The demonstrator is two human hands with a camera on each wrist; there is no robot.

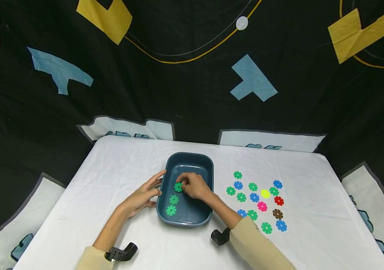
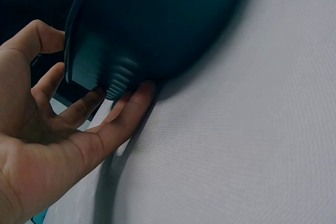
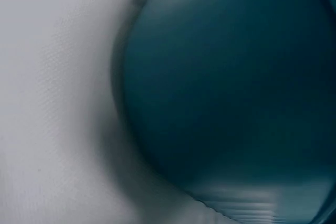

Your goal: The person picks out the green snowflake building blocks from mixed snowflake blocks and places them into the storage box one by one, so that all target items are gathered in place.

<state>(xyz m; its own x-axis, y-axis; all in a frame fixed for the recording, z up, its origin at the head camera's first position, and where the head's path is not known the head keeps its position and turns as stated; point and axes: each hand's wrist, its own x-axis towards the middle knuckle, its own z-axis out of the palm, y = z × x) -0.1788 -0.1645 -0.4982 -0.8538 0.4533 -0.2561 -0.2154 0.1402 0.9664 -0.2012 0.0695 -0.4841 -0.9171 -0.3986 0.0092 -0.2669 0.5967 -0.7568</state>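
A dark blue-green tray lies on the white table. My left hand touches its outer left side with spread fingers. The left wrist view shows these fingertips against the tray's wall. Over the tray, my right hand bends down, its thumb and fingers pinching a green notched disc at the tray floor. Two more green notched discs lie below it, one in the middle and one nearer me. Only the tray's outside shows in the right wrist view.
Right of the tray, several loose notched discs lie spread on the table: green, blue, pink, red, brown and yellow. A black cloth with taped shapes hangs behind the table.
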